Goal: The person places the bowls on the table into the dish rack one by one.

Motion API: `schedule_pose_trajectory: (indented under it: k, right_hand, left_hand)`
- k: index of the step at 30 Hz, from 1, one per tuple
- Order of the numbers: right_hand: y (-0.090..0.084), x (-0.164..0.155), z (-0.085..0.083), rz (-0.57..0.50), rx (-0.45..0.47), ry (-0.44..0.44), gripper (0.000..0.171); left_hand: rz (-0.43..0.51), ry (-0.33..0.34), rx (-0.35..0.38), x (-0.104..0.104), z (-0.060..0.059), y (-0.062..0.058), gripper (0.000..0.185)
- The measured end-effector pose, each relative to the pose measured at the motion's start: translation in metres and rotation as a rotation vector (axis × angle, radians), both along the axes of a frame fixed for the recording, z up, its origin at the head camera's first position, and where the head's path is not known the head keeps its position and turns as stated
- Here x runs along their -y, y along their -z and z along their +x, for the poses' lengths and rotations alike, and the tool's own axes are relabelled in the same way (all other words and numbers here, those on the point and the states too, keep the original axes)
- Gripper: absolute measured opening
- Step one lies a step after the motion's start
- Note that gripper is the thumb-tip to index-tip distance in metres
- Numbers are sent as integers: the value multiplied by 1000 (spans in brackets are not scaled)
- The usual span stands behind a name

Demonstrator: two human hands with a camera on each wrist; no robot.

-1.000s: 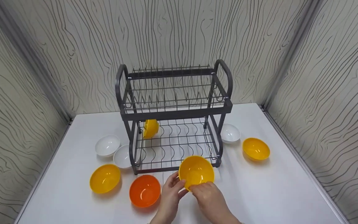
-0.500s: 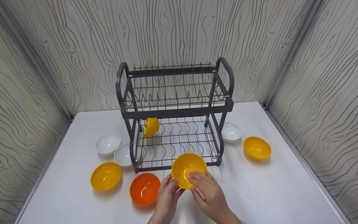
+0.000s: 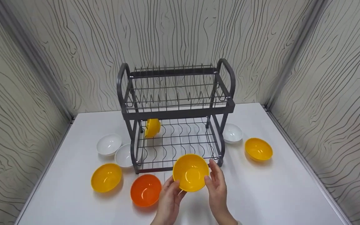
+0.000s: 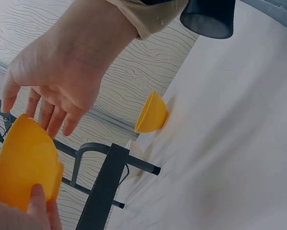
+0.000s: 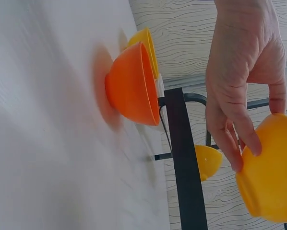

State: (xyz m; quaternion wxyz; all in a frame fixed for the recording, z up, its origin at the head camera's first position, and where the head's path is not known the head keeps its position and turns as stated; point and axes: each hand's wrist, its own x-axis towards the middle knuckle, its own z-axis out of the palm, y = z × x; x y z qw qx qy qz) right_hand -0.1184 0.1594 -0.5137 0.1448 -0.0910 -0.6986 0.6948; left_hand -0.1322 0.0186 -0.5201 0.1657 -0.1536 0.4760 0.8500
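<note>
A yellow bowl (image 3: 192, 171) is raised before the rack's lower front edge, its inside facing the head camera. My left hand (image 3: 169, 197) grips its lower left side, thumb at the rim and fingers behind. The right wrist view shows these left-hand fingers (image 5: 246, 129) against the bowl's outer wall. At the bowl's right side is my right hand (image 3: 218, 190), thumb tip at the rim. In the left wrist view the right hand's other fingers (image 4: 74, 117) extend loosely, apart from the bowl wall.
A two-tier dark dish rack (image 3: 178, 112) stands behind, with a yellow bowl (image 3: 152, 128) tilted on its lower tier. An orange bowl (image 3: 146, 190), yellow bowls (image 3: 106, 177) (image 3: 258, 149) and white bowls (image 3: 109, 145) (image 3: 123, 156) (image 3: 232, 133) surround it on the white table (image 3: 277, 193).
The bowl has shifted slightly left. My right hand has moved from the bowl's lower front rim, across its inside, to its right side. My left hand keeps its grip.
</note>
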Motion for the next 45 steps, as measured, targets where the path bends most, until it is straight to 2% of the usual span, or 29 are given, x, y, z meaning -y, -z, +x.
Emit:
schedule_pose_trajectory:
  k: [2, 5, 9, 14, 17, 24, 28, 33, 36, 41, 45]
  right_hand:
    - [1, -1, -2, -46, 57, -27, 55]
    - [5, -3, -3, -57, 142, -45, 57]
    - [8, -5, -3, -99, 202, -76, 61]
    - [6, -10, -2, -276, 221, -122, 63]
    - [5, -12, -1, -346, 237, -131, 65]
    - [4, -14, 1, -393, 264, -156, 70]
    - [3, -13, -1, -423, 258, -209, 72]
    - [2, -9, -3, -516, 242, -276, 73]
    - [2, -7, -5, -575, 251, -266, 72]
    - [1, -5, -7, -606, 251, -231, 75]
    - [0, -4, -9, -629, 242, -220, 76]
  left_hand:
    - [20, -1, 7, 0, 0, 0, 62]
    - [35, -4, 21, -1, 0, 1, 65]
    - [36, -5, 26, -1, -2, 1, 68]
    - [49, -1, 5, -2, -1, 2, 67]
    - [58, 9, -7, -2, 0, 4, 67]
    - [47, 72, -61, 5, 0, 6, 72]
    - [35, 119, -100, 13, -4, 4, 74]
    - [23, 157, -138, 23, -7, 4, 72]
    - [13, 172, -145, 27, -9, 5, 72]
    - [-15, 187, -145, 30, -12, 6, 72]
    - [-77, 192, -179, 31, -15, 5, 70]
